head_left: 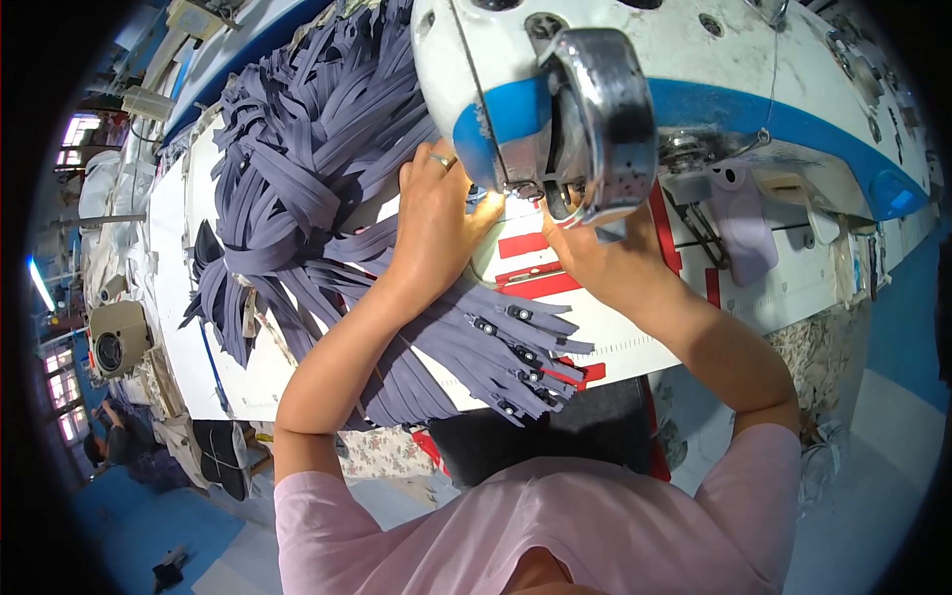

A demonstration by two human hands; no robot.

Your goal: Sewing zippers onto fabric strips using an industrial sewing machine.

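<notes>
White desk (635, 337) is carrying everything; white-and-blue sewing machine (734, 50) is standing over it. Grey-blue zipper tapes (297, 159) are heaping left of the machine, ends fanning rightward beneath the left forearm (347, 352). Left hand (433, 203) and right hand (610, 263) are converging near the needle area, fingers curling; cannot tell whether either is gripping anything, machine parts partly hiding the right. Good handling is probably calling for fingertips staying clear, tape feeding flat, black sliders (485, 325) hanging free.
</notes>
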